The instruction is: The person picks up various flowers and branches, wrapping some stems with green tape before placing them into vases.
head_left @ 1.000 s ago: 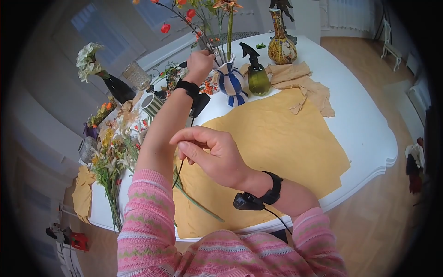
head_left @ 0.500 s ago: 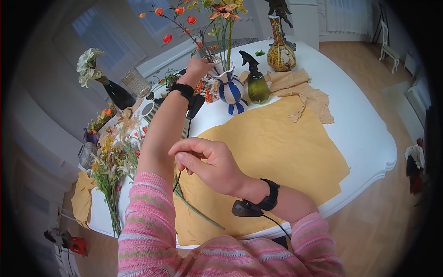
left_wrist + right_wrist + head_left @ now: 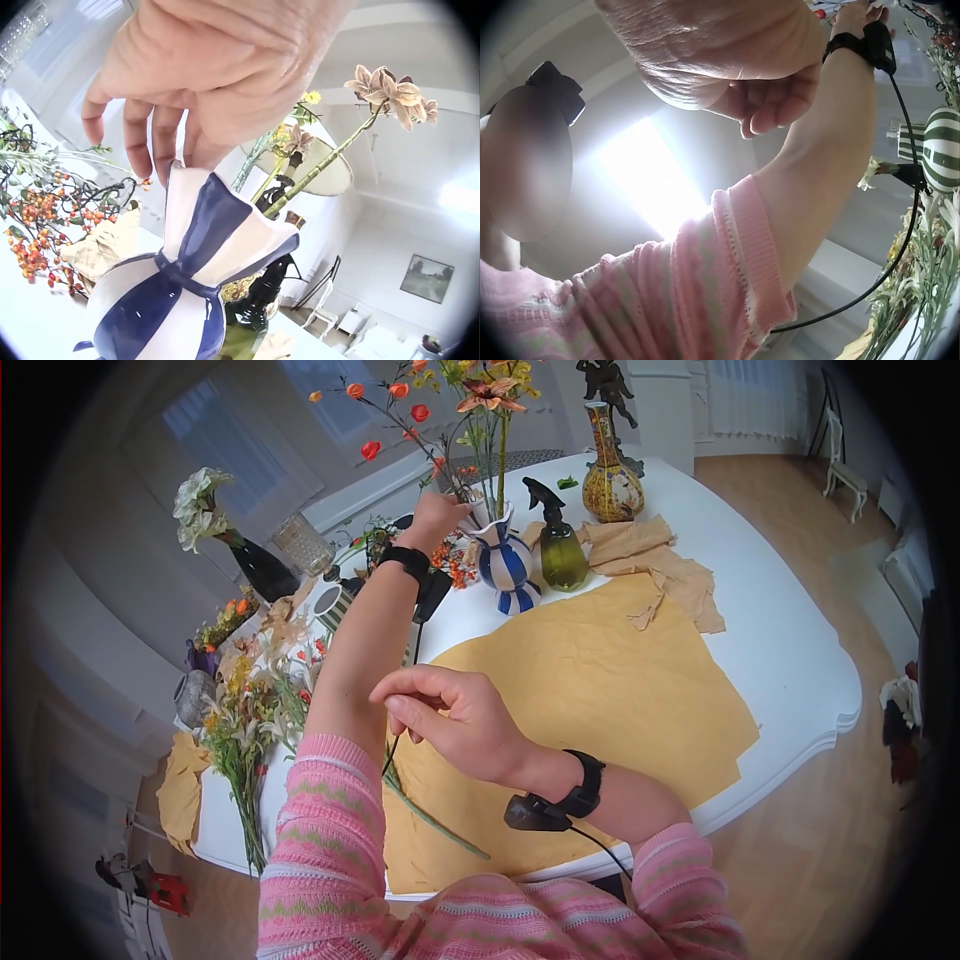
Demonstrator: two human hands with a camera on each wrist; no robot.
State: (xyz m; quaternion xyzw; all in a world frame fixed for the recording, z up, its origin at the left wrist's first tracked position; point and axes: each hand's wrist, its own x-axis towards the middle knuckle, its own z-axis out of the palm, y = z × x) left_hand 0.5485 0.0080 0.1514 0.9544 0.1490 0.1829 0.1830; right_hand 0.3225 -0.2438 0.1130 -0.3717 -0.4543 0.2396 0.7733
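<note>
A blue-and-white striped vase (image 3: 505,565) with a wavy rim stands on the white table, holding tall stems of orange and yellow flowers (image 3: 490,395). My left hand (image 3: 438,518) reaches out to its left side. In the left wrist view the left hand (image 3: 202,82) pinches the vase's (image 3: 172,262) rim, its fingers hanging down at the left side; the thumb's tip is hidden. My right hand (image 3: 455,722) hovers over the tan paper (image 3: 600,680) beside my left forearm. Its fingers are loosely curled and hold nothing, as the right wrist view of the hand (image 3: 735,60) also shows.
A green spray bottle (image 3: 563,550) stands right of the vase, and a patterned yellow vase (image 3: 612,490) behind it. Crumpled paper (image 3: 670,565) lies nearby. Loose flowers (image 3: 245,730) and a dark vase with white flowers (image 3: 262,565) are at left. A green stem (image 3: 435,820) lies in front.
The head view has tilted, so the vase and flowers sit lower in it. Both hands keep about the same pose, the left at the vase's rim.
</note>
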